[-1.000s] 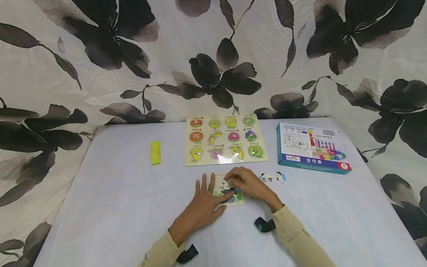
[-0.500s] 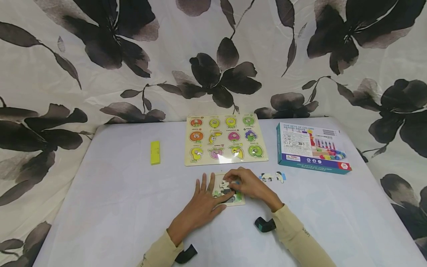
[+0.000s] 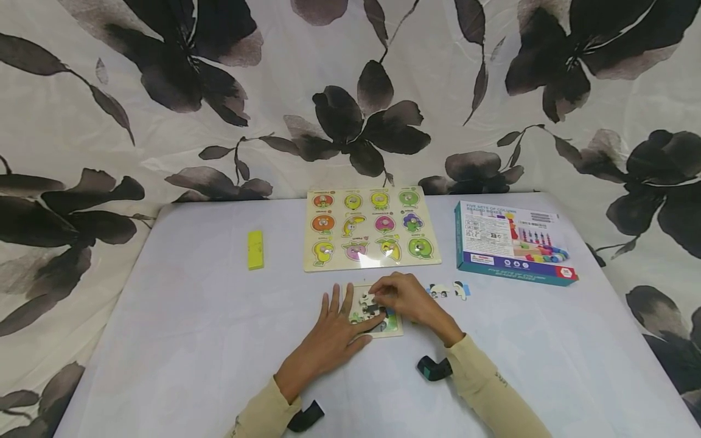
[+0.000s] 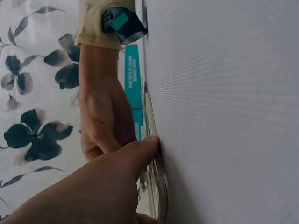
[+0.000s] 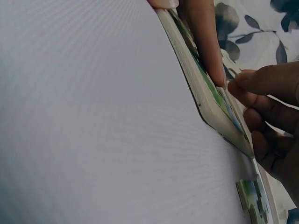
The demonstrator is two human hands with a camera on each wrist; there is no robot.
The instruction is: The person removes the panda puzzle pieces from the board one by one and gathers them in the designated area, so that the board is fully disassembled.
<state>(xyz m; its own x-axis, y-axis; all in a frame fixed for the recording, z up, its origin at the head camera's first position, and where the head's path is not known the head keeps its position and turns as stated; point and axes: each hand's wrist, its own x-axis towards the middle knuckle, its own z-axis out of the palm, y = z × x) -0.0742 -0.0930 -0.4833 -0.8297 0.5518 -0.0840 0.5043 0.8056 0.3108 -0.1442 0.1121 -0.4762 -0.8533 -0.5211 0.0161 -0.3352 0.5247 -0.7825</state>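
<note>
Where the two hands meet near the front middle of the table, a small puzzle tray is found lying flat. The left hand is laid open, fingers straight, its thumb pressed to the tray's edge. A jigsaw piece is pinched by the right hand over the tray, which is partly filled with fitted pieces. The piece is judged thin, stiff, light and best taken at its edges. Two loose pieces are noted just right of the tray. Farther back, a fruit peg board is seen with every recess filled, a yellow block well apart to its left and a closed toy box to its right, contents hidden.
</note>
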